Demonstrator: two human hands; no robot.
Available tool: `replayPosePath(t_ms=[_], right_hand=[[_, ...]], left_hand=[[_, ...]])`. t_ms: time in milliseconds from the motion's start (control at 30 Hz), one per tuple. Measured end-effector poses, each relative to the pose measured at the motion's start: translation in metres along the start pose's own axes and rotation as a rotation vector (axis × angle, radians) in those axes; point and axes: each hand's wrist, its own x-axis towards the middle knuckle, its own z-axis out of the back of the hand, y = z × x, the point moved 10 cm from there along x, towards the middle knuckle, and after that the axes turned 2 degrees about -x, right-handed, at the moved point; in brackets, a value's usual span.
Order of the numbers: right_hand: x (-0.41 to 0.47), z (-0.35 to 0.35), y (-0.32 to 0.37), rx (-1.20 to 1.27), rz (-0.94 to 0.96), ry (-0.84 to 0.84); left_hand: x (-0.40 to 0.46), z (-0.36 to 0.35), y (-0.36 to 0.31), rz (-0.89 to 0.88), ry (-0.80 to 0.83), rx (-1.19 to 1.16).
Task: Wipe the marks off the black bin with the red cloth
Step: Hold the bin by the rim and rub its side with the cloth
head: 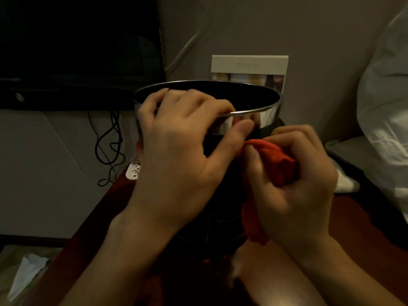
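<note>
So we've got the black bin [223, 155] sitting right in front of us, between our knees by the look of it, and our left hand [176, 151] is clamped over its rim, fingers hooked inside and thumb pressing on the shiny metal band [262, 117] that runs round the top. Our right hand [293, 186] is bunched tight round the red cloth [278, 160], wadded up against the dark side wall just under that band, with a tail of cloth hanging down past the wrist. Best guess is we're mid-scrub on the upper side wall. To do it well, we'd keep the left hand firm so the round bin doesn't spin or tip, press with the padded wad instead of bare knuckles, and turn the bin bit by bit to work all the way round. The band is polished and mirror-like, so it'll likely show smears and want a dry pass. The body looks smooth, dark and a bit glossy; honestly we can't make out any marks in this dim light. The cloth looks soft, knit-ish and thick, so it should grab grime fine.
</note>
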Motion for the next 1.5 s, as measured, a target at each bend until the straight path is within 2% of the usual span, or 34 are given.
replayPosePath(t_ms=[233,400,567,733,800,967,1200,1400,1500], right_hand=[[0.014,0.021,-0.014,-0.080,-0.029,-0.073],[0.005,0.007,-0.013,-0.022,-0.077,-0.036],[-0.010,-0.019,0.008,-0.050,0.051,0.107],[0.010,0.005,-0.001,-0.106,0.044,-0.006],[0.005,0.001,0.001,-0.134,0.082,-0.002],[-0.019,-0.028,0.014,-0.144,0.178,0.146],[0.008,0.007,0.002,-0.217,0.104,-0.041],[-0.018,-0.025,0.013,-0.131,0.144,0.108],[-0.005,-0.010,0.010,-0.161,0.142,0.047]], left_hand=[[-0.002,0.004,0.021,0.029,-0.060,-0.129],[-0.001,0.008,0.028,0.036,-0.086,-0.146],[-0.001,0.009,0.033,0.045,-0.077,-0.160],[-0.001,0.009,0.035,0.051,-0.077,-0.165],[-0.001,0.009,0.035,0.045,-0.088,-0.163],[-0.002,0.009,0.037,0.040,-0.078,-0.175],[-0.001,0.010,0.036,0.026,-0.086,-0.175],[-0.001,0.010,0.038,0.041,-0.083,-0.178],[-0.002,0.011,0.037,0.043,-0.088,-0.179]])
